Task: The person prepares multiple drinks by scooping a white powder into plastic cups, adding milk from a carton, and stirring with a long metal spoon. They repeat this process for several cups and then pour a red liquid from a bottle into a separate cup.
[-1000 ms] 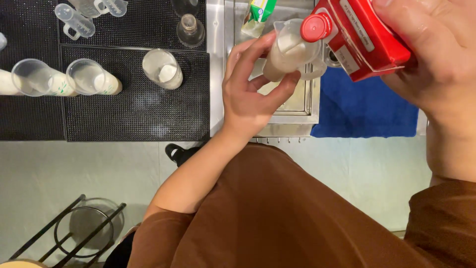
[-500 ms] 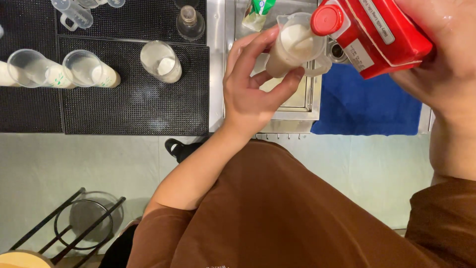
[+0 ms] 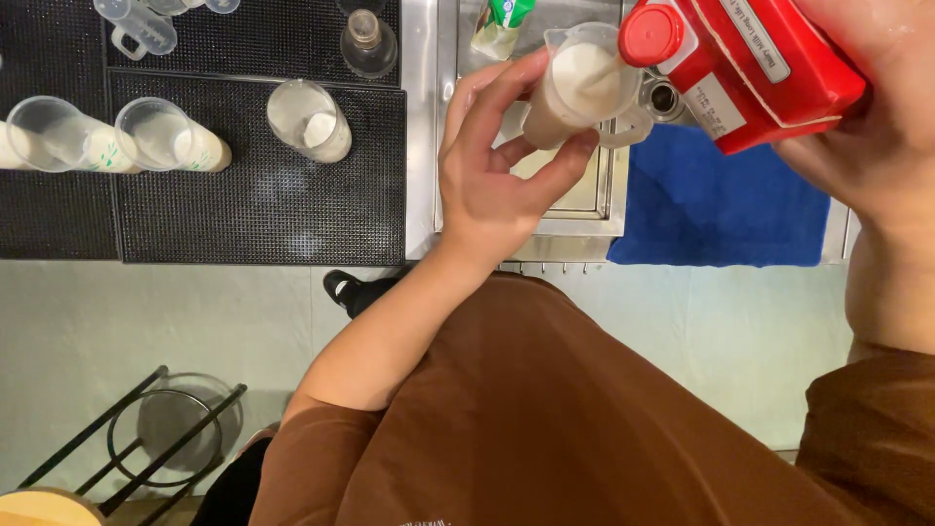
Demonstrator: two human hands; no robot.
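Since the earlier frame the red carton (image 3: 750,68) has tipped a little further, its capped spout at the clear measuring jug (image 3: 582,93), milk streaming in. The left hand (image 3: 492,180) has its grip wrapped around the jug above the steel sink (image 3: 575,209); the right hand (image 3: 872,127) clasps the carton. Plastic cups (image 3: 310,119) stand on the bench's black mat (image 3: 263,195).

Two hands: left hand (image 3: 492,185), right hand (image 3: 867,127). One red carton (image 3: 755,68), one measuring cup (image 3: 579,93) with milk. Three clear cups on black mat (image 3: 263,195). One blue cloth (image 3: 721,209).
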